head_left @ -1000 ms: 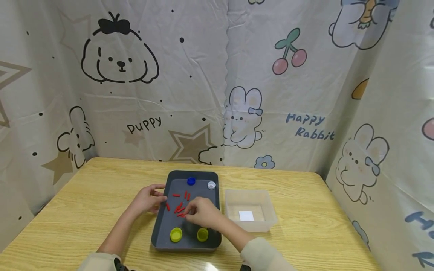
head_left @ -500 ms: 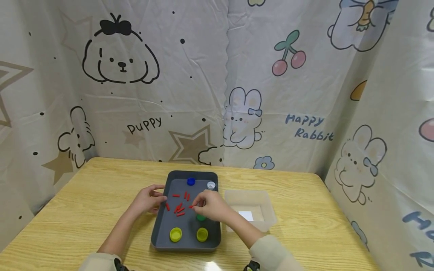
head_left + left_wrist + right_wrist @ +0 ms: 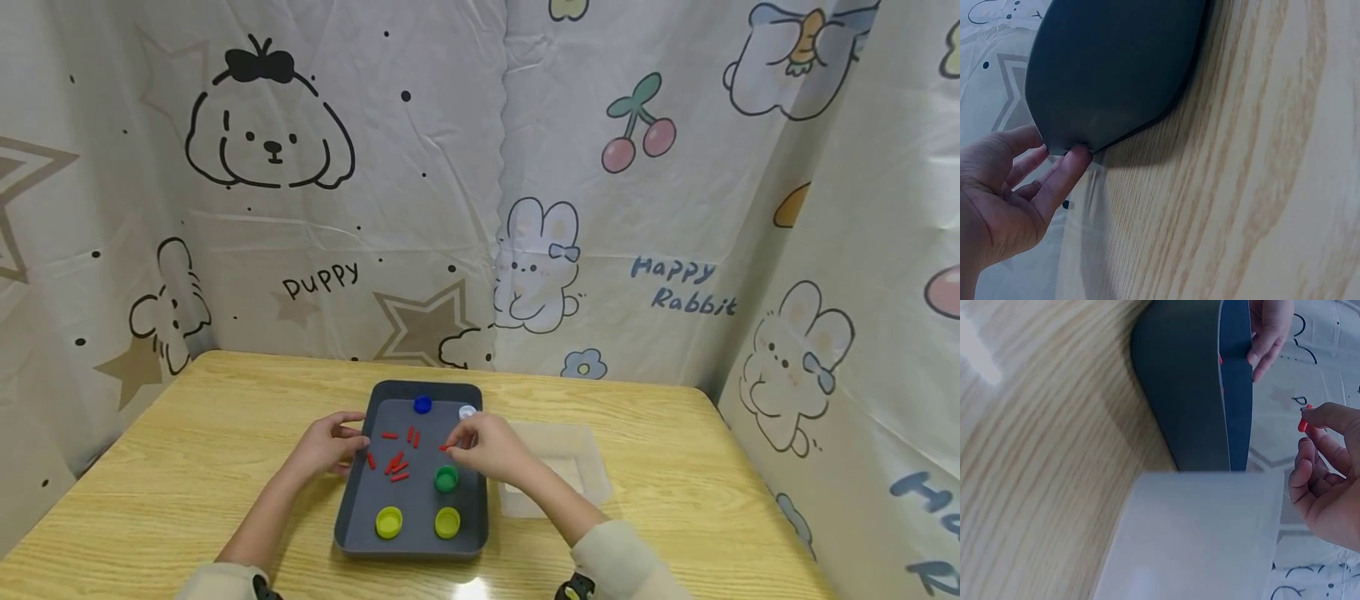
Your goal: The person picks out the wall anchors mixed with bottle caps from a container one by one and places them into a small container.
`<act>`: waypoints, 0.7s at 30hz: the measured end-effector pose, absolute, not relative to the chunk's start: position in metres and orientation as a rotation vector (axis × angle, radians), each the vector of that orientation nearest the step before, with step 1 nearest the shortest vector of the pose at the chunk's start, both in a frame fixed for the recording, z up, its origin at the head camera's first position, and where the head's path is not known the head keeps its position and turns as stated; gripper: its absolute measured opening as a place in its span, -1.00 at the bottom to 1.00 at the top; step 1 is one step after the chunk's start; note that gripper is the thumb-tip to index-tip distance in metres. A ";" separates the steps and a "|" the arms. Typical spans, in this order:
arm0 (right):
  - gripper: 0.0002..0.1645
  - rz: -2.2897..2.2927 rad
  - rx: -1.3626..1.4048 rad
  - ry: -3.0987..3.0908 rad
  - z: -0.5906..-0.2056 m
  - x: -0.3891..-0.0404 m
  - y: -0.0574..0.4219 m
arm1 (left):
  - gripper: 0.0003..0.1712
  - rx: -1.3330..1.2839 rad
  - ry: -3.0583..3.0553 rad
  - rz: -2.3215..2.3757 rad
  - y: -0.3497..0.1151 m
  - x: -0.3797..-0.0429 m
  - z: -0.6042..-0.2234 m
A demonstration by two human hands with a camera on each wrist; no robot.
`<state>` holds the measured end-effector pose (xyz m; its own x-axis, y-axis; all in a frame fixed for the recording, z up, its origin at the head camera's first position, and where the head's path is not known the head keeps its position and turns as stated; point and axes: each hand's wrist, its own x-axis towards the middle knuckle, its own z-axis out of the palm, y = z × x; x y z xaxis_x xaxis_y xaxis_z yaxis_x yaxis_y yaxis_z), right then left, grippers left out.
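A short red rod (image 3: 1305, 419) is pinched between the thumb and index finger of my right hand (image 3: 491, 446), above the right side of the dark grey tray (image 3: 412, 546). In the right wrist view it shows beyond the tray wall. My left hand (image 3: 330, 443) holds the tray's left edge; the left wrist view shows its fingertips (image 3: 1079, 155) at the rim and outer wall. Several more red rods (image 3: 400, 477) lie loose in the tray's middle and left. A green cap (image 3: 446, 478) sits below my right hand.
Two yellow caps, left (image 3: 388, 522) and right (image 3: 447, 522), lie at the tray's near end. A blue cap (image 3: 423, 404) and a white cap (image 3: 467, 412) lie at its far end. A translucent box (image 3: 596, 467) stands right of the tray, partly behind my right forearm.
My right hand has picked up a red rod from the loose group and moved right and away with it, uncovering the green cap. My left hand has stayed at the tray's edge.
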<state>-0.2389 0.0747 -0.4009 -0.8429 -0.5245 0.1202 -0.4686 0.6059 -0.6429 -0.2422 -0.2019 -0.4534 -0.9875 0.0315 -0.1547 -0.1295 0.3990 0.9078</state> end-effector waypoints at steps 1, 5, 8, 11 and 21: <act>-0.95 -1.060 -0.835 2.752 -0.400 -0.239 0.077 | -0.39 -0.092 2.500 1.647 -0.202 -0.242 -0.453; -0.95 -1.065 -0.801 2.783 -0.396 -0.241 0.086 | -0.39 -0.098 2.498 1.651 -0.201 -0.242 -0.453; -0.94 -1.060 -0.794 2.809 -0.396 -0.243 0.093 | -0.39 -0.089 2.499 1.653 -0.202 -0.242 -0.453; -0.94 -1.062 -0.766 2.823 -0.395 -0.245 0.100 | -0.40 -0.083 2.501 1.660 -0.202 -0.242 -0.454; -0.95 -1.083 -0.677 2.888 -0.403 -0.250 0.122 | -0.41 -0.077 2.471 1.699 -0.202 -0.242 -0.455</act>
<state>-0.2498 0.1224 -0.4029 -0.9079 -0.3866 0.1617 -0.3976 0.6726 -0.6241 -0.2421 -0.2019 -0.4549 -0.9887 0.0380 -0.1449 -0.1217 0.3604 0.9248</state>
